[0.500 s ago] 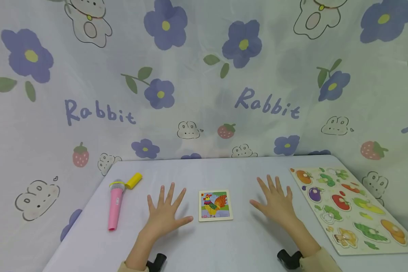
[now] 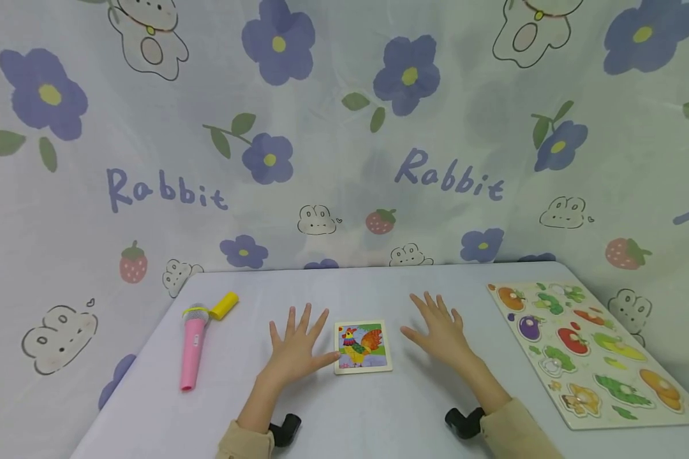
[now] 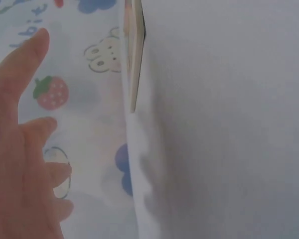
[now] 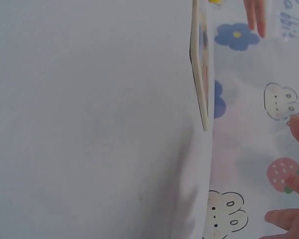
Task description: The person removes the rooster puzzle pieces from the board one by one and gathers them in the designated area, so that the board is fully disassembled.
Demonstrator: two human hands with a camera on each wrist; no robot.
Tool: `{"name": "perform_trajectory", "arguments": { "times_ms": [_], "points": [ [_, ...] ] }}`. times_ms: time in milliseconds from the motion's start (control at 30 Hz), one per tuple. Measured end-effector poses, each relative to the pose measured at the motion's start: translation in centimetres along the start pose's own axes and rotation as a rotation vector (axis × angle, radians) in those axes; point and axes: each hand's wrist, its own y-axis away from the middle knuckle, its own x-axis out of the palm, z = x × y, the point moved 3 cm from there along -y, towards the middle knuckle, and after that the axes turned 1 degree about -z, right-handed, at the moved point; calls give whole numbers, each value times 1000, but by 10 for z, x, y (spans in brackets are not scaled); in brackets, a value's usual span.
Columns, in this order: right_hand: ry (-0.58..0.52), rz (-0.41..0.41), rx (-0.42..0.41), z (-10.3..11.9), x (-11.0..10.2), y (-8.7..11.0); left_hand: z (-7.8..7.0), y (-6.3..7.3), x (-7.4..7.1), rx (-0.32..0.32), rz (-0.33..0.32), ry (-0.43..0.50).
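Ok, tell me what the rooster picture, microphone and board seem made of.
Rooster picture: likely wood, matte, given its pale, plain edge in the wrist views. Microphone: probably plastic, smooth, judging by its even pink colour. Board: perhaps wood with printed colours; it lies flat and pale.

The left hand (image 2: 295, 355) has moved inward: the rooster picture (image 2: 370, 349), earlier apart from its fingers (image 2: 305, 320), is now overlapped by the thumb (image 2: 324, 361) in the head view, contact unclear. The right hand (image 2: 444, 336) has come inward too, leaving the picture nearer its fingers (image 2: 420, 308). More beige sleeve (image 2: 244, 442) shows behind the fingers.
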Motion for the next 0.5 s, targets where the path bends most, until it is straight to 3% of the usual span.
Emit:
{"name": "perform_trajectory", "arguments": {
  "times_ms": [300,500],
  "points": [
    [-134,75,-2,14,15,-15,-9,-18,10,13,24,74],
    [-187,96,2,21,27,-21,-15,-26,17,4,126,101]
  ]
}}
